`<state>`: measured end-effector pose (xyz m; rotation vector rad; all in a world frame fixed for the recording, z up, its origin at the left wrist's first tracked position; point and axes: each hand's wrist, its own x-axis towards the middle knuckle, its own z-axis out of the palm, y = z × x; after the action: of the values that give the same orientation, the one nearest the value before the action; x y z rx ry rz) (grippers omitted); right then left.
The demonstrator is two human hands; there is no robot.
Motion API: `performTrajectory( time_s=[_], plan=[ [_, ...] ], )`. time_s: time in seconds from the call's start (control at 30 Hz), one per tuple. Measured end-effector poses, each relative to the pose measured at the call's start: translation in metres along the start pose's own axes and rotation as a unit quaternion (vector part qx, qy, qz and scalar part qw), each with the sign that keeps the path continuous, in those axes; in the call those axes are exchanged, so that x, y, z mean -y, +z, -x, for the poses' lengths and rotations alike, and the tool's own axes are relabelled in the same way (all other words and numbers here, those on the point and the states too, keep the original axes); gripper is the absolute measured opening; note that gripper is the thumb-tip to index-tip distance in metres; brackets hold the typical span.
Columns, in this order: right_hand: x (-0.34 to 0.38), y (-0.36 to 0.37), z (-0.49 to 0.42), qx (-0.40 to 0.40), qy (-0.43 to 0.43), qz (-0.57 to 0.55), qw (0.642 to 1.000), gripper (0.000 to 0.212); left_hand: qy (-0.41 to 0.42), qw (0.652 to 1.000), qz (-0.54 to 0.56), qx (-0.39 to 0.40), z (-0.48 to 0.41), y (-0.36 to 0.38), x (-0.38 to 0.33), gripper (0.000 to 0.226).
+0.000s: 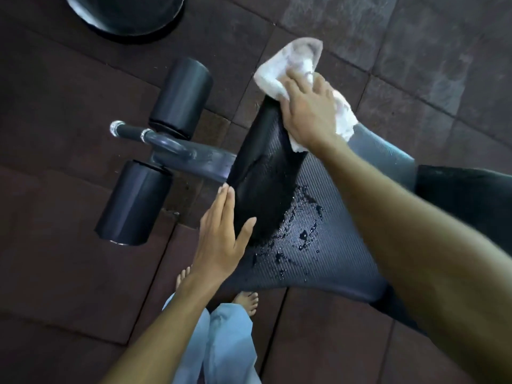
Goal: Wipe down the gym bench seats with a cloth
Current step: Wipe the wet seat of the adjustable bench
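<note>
A dark textured bench seat (327,242) runs across the middle of the view, with water drops and a wet dark patch on its near end. My right hand (307,109) presses a crumpled white cloth (288,65) flat against the seat's far corner, fingers spread over it. My left hand (221,234) rests with straight fingers on the seat's left edge and holds nothing.
Two black foam roller pads (180,95) (133,203) sit on a metal bar (166,145) left of the seat. A round black object (124,15) lies at the top left. Dark rubber floor tiles (69,273) surround the bench. My bare feet (246,299) stand below the seat.
</note>
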<state>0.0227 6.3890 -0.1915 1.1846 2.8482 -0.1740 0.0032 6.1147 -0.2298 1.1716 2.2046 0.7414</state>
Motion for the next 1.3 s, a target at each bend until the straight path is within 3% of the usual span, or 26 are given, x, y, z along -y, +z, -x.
performTrajectory(
  time_s=[0.07,0.13,0.27,0.33,0.4,0.5,0.57,0.7,0.77,0.87,1.0,1.07,1.3],
  plan=[
    [0.026,0.009,0.041,-0.025,0.018,-0.033,0.999,0.044,-0.002,1.0,0.019,-0.011,0.001,0.001,0.001,0.075],
    [0.035,0.015,0.103,-0.038,-0.031,-0.041,0.998,0.044,0.005,0.999,0.034,-0.02,0.003,0.001,0.002,0.071],
    [-0.008,0.022,0.184,-0.049,-0.087,-0.017,0.995,0.048,0.02,0.997,0.052,-0.046,0.0,0.002,0.004,0.064],
    [-0.033,0.024,0.17,-0.054,-0.033,-0.006,0.998,0.047,0.022,0.997,0.056,-0.051,0.001,0.003,0.004,0.063],
    [-0.028,0.026,0.143,-0.083,0.089,-0.034,0.992,0.048,0.013,0.997,0.061,-0.05,0.001,0.002,0.003,0.063],
    [0.018,0.032,0.137,-0.092,0.263,-0.087,0.956,0.051,0.001,0.998,0.057,-0.039,0.001,0.0,0.001,0.064],
    [0.043,0.03,0.166,-0.093,0.236,-0.098,0.962,0.053,0.001,0.998,0.05,-0.034,0.001,-0.003,0.0,0.064],
    [0.025,0.034,0.26,-0.089,0.043,-0.033,0.995,0.048,0.031,0.999,0.04,-0.018,-0.011,-0.017,-0.001,0.061],
    [-0.005,0.037,0.28,-0.08,0.075,-0.019,0.994,0.048,0.097,0.995,-0.001,-0.028,-0.034,-0.029,-0.002,0.053],
    [-0.029,0.042,0.252,-0.1,0.271,-0.037,0.957,0.048,0.183,0.981,-0.057,-0.013,-0.087,-0.04,-0.015,0.048],
    [0.019,0.04,0.198,-0.165,0.495,-0.072,0.85,0.044,0.288,0.945,-0.147,0.057,-0.161,-0.041,-0.04,0.047],
    [0.054,0.037,0.19,-0.179,0.513,-0.071,0.837,0.045,0.357,0.908,-0.198,0.093,-0.189,-0.042,-0.044,0.047],
    [0.133,0.056,0.26,-0.178,0.393,-0.034,0.902,0.041,0.429,0.832,-0.292,0.195,-0.225,-0.06,-0.029,0.053]
  ],
)
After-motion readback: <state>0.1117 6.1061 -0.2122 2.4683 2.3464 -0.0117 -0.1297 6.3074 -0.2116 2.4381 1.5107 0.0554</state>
